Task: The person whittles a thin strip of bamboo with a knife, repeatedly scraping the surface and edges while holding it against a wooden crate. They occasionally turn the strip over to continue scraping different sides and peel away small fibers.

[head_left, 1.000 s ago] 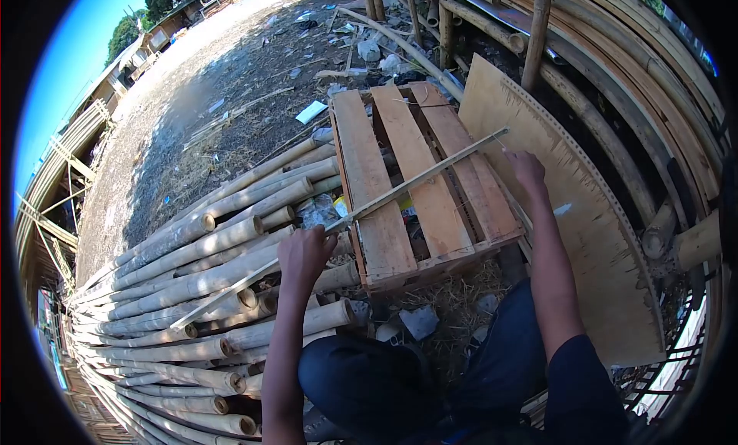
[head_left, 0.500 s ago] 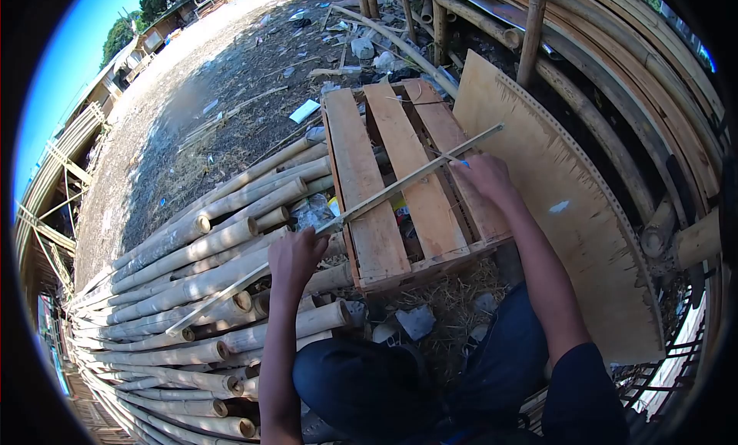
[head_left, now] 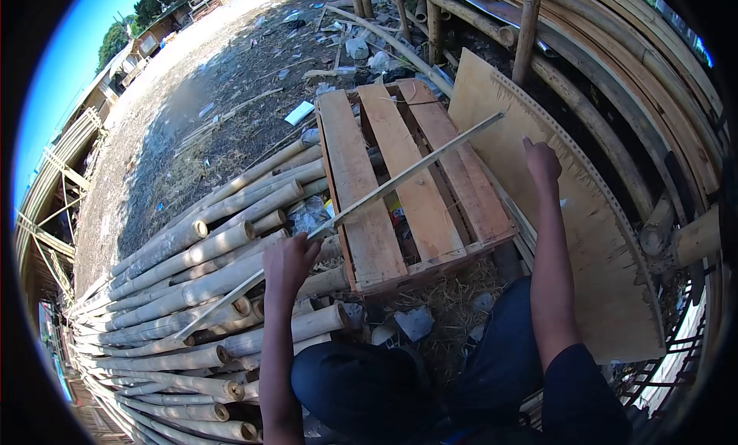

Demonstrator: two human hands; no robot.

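Note:
A long, thin bamboo strip (head_left: 419,165) runs slantwise from the bamboo pile up across the slatted wooden crate (head_left: 382,272). My left hand (head_left: 286,264) is closed around its lower part, left of the crate. My right hand (head_left: 544,166) is off the strip, above the plywood sheet (head_left: 607,291) to the right. Its fingers are curled, with one digit pointing up; whatever they may hold is hidden. The strip's far end lies over the plywood's upper left part.
Cut bamboo poles (head_left: 184,295) are stacked at left, their ends toward my knees. A rack of long poles and boards (head_left: 615,68) borders the right side. Littered ground (head_left: 254,83) stretches ahead, with a white piece (head_left: 299,113) on it. Broken stone (head_left: 415,322) lies between my feet.
My right hand has left the strip and moved right, over the plywood. A blue bit seen by its thumb earlier no longer shows. My left hand keeps its hold.

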